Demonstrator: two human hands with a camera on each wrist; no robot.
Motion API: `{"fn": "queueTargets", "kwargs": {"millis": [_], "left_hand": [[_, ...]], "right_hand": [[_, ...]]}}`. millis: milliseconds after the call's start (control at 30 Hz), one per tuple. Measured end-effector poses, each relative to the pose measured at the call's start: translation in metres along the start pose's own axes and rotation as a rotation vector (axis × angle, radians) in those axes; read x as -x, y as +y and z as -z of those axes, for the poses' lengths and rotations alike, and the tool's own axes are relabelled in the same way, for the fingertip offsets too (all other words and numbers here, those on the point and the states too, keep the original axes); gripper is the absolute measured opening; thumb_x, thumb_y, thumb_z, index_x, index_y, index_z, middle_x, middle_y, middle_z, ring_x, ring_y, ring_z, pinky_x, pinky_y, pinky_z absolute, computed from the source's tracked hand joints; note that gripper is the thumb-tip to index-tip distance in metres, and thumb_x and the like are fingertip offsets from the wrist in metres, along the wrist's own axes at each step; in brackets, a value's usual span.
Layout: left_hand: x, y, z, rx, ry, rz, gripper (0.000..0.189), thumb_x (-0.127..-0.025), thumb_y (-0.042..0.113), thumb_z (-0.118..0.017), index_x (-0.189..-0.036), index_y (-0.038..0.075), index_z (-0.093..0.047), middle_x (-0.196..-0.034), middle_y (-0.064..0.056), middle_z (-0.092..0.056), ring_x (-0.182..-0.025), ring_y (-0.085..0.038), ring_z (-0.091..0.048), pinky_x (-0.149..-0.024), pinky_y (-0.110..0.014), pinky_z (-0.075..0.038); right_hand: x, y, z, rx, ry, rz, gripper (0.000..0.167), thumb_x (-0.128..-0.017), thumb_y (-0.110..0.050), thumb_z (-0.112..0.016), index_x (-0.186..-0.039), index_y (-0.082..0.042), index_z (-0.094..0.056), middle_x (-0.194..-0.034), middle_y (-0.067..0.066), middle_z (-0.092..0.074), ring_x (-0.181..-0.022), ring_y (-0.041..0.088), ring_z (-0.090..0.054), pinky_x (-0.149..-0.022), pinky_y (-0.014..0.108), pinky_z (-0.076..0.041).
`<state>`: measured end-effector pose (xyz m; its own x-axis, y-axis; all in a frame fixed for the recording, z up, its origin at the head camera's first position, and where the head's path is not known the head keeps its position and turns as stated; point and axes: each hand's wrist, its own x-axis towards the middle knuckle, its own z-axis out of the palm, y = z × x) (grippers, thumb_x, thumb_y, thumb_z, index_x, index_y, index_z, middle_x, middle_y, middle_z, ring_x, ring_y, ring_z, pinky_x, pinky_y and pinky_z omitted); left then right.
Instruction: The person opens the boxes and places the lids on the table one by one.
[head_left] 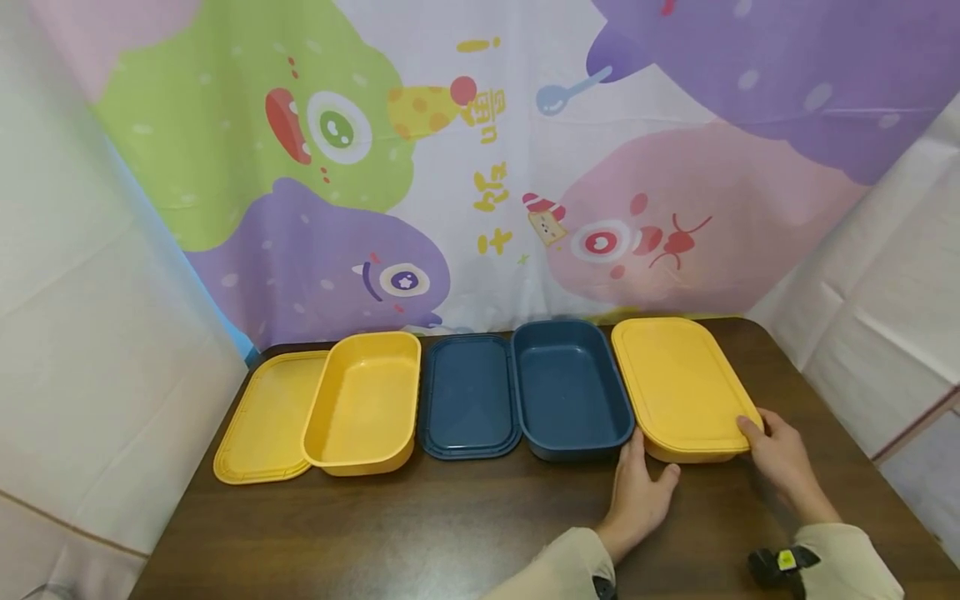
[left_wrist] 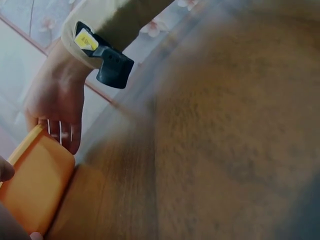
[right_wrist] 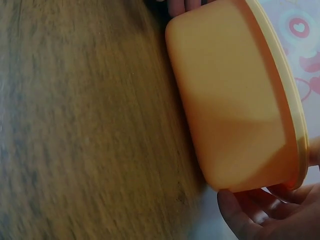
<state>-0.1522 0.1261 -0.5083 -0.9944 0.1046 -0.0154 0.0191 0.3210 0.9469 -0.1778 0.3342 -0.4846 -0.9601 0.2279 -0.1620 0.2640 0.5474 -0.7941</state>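
Observation:
A yellow lidded box [head_left: 682, 387] sits at the right end of a row of containers, its yellow lid on top. My right hand [head_left: 783, 458] grips its front right corner, thumb on the lid and fingers along the side, as the right wrist view also shows. At its front left corner, my left hand [head_left: 637, 500] touches the side with extended fingers, thumb held apart. Part of those fingers is hidden between this box and the open dark blue box [head_left: 572, 387]. In the left wrist view, the yellow box [left_wrist: 42, 175] stands on the table.
Left of the blue box lie a dark blue lid [head_left: 471, 396], an open yellow box [head_left: 365, 400] and a yellow lid [head_left: 270, 417], partly under that box's rim. The brown wooden table [head_left: 420, 533] meets a cartoon-printed curtain [head_left: 495, 283] at the back, with white cloth at both sides.

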Motion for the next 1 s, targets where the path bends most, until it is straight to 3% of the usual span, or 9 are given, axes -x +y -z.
{"fn": "queueTargets", "kwargs": {"millis": [33,133,400,633,700,767,867,933,1000], "left_hand": [[-0.001,0.000,-0.001,0.003,0.004,0.004,0.068,-0.088,0.024,-0.068,-0.147,0.007,-0.040,-0.145,-0.012,-0.048,-0.134,-0.023,-0.047,-0.110,-0.033,-0.039],[-0.004,-0.001,-0.004,-0.003,0.013,0.018,0.068,-0.088,0.026,-0.068,-0.148,0.009,-0.040,-0.146,-0.011,-0.049,-0.134,-0.023,-0.047,-0.110,-0.033,-0.040],[-0.011,0.001,-0.013,-0.009,0.037,0.085,0.073,-0.086,0.030,-0.070,-0.149,0.010,-0.039,-0.147,-0.008,-0.048,-0.135,-0.021,-0.046,-0.110,-0.033,-0.039],[-0.013,0.005,-0.014,-0.040,0.074,0.110,0.071,-0.085,0.029,-0.071,-0.146,0.007,-0.042,-0.143,-0.009,-0.053,-0.132,-0.022,-0.050,-0.108,-0.032,-0.041],[-0.014,0.006,-0.014,-0.051,0.084,0.111,0.069,-0.085,0.028,-0.070,-0.146,0.008,-0.043,-0.142,-0.009,-0.054,-0.130,-0.021,-0.051,-0.108,-0.031,-0.041],[-0.013,0.006,-0.015,-0.054,0.080,0.117,0.069,-0.086,0.028,-0.070,-0.146,0.009,-0.043,-0.142,-0.008,-0.054,-0.130,-0.021,-0.051,-0.107,-0.032,-0.042],[-0.013,0.008,-0.015,-0.057,0.067,0.133,0.068,-0.086,0.029,-0.070,-0.146,0.012,-0.043,-0.142,-0.006,-0.054,-0.131,-0.020,-0.050,-0.107,-0.032,-0.042],[-0.012,0.009,-0.015,-0.055,0.064,0.138,0.068,-0.086,0.029,-0.070,-0.146,0.012,-0.043,-0.142,-0.006,-0.054,-0.131,-0.020,-0.050,-0.107,-0.032,-0.042],[-0.011,0.009,-0.015,-0.054,0.071,0.139,0.067,-0.086,0.029,-0.070,-0.145,0.012,-0.044,-0.140,-0.005,-0.055,-0.130,-0.020,-0.051,-0.107,-0.032,-0.042]], "right_hand": [[0.000,0.000,0.000,0.002,0.002,-0.001,0.071,-0.104,-0.040,-0.031,-0.145,0.017,-0.022,-0.142,0.040,-0.034,-0.108,0.031,-0.054,-0.066,0.014,-0.049],[0.001,0.000,-0.001,0.001,0.002,-0.002,0.071,-0.104,-0.040,-0.030,-0.145,0.017,-0.022,-0.142,0.040,-0.033,-0.113,0.039,-0.050,-0.066,0.014,-0.048],[-0.002,0.000,0.000,0.009,-0.002,-0.006,0.070,-0.104,-0.039,-0.031,-0.145,0.017,-0.022,-0.141,0.039,-0.034,-0.104,0.029,-0.055,-0.068,0.019,-0.052],[-0.004,-0.001,0.001,-0.025,-0.031,-0.031,0.073,-0.104,-0.042,-0.032,-0.145,0.017,-0.023,-0.141,0.038,-0.035,-0.084,-0.002,-0.050,-0.068,0.017,-0.052],[-0.003,-0.002,0.001,-0.022,-0.029,-0.042,0.074,-0.103,-0.044,-0.033,-0.144,0.017,-0.023,-0.141,0.038,-0.035,-0.087,0.005,-0.055,-0.071,0.021,-0.054],[-0.003,-0.002,0.001,0.004,-0.011,-0.050,0.076,-0.102,-0.045,-0.034,-0.144,0.017,-0.024,-0.142,0.039,-0.034,-0.100,0.022,-0.059,-0.084,0.034,-0.054],[-0.003,-0.002,0.002,0.071,0.010,-0.055,0.079,-0.102,-0.048,-0.034,-0.144,0.017,-0.023,-0.144,0.042,-0.030,-0.123,0.050,-0.043,-0.101,0.056,-0.041],[-0.002,-0.001,0.003,0.118,0.026,-0.036,0.079,-0.102,-0.047,-0.036,-0.144,0.018,-0.023,-0.142,0.043,-0.030,-0.128,0.055,-0.035,-0.103,0.064,-0.032],[-0.001,-0.001,0.003,0.162,0.061,0.006,0.076,-0.101,-0.045,-0.040,-0.142,0.018,-0.027,-0.137,0.042,-0.036,-0.123,0.055,-0.039,-0.100,0.064,-0.034]]}}
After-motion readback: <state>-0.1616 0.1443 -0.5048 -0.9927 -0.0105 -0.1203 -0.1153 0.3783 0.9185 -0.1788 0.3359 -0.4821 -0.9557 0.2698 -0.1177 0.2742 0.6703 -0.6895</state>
